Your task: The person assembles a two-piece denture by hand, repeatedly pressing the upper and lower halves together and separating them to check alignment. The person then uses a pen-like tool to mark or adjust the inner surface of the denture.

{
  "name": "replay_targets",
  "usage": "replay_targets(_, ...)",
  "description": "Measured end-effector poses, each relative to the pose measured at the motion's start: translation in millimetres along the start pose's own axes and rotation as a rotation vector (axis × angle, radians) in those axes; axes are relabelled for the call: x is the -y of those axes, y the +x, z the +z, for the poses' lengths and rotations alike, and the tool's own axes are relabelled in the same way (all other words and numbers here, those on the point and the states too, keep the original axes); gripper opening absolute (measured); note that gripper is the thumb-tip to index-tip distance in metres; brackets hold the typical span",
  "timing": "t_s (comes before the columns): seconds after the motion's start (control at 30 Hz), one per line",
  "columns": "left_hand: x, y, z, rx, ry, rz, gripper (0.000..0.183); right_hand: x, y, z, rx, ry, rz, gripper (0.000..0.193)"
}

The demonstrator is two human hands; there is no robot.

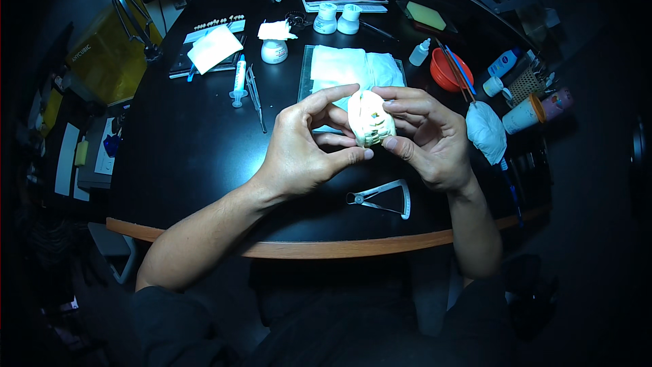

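Observation:
Both hands hold a pale yellow dental model [371,119] above the black desk, its row of teeth facing me. My left hand [305,132] grips its left side, thumb low and index finger on the top edge. On the other side, my right hand [431,132] has its fingers along the upper right and its thumb at the lower right. Behind the model lie white folded tissues [339,68] on a glass plate [307,75]. A metal caliper gauge [382,198] rests on the desk below the hands, near the front edge.
Left of the hands lie a syringe [239,81] and metal tweezers [255,98]. White jars [274,51] and a dropper bottle [420,52] stand farther back. At the right are a red bowl [448,71], brushes [456,68] and a white cloth bundle [486,132]. A wooden edge [346,249] borders the desk.

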State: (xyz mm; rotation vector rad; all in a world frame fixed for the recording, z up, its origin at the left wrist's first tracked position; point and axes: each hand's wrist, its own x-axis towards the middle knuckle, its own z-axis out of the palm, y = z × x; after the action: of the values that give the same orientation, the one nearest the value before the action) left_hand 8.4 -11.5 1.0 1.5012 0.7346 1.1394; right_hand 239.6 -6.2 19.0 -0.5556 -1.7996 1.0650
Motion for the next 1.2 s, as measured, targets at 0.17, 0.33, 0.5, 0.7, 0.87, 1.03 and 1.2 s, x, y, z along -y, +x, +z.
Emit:
replay_targets(0.17,-0.8,0.5,-1.8,0.008,-0.004,0.019,0.077,-1.8,0.8,-2.9,-0.012,-0.036,-0.023,0.037)
replay_targets(0.33,1.6,0.2,-2.7,0.012,0.004,0.056,0.077,-2.2,1.6,-2.6,0.004,-0.059,-0.023,0.040)
replay_targets(0.5,0.0,0.1,-2.4,0.017,-0.007,0.040,0.077,-2.5,1.8,-3.6,0.015,-0.064,-0.057,0.043)
replay_targets(0.7,0.2,0.3,-2.8,0.018,0.023,0.043,0.077,-1.2,1.9,-2.8,0.014,-0.103,-0.076,0.042)
replay_targets(0.87,7.3,-0.2,-2.9,0.000,0.054,0.107,0.077,2.1,3.0,-0.2,0.018,-0.174,-0.102,0.043)
replay_targets(1.03,8.2,1.4,-0.8,0.000,0.060,0.113,0.079,2.8,2.0,1.0,-0.002,-0.217,-0.107,0.042)
replay_targets(1.2,6.7,0.8,-2.7,-0.002,0.074,0.107,0.079,3.4,2.6,-0.5,0.032,-0.256,-0.132,0.043)
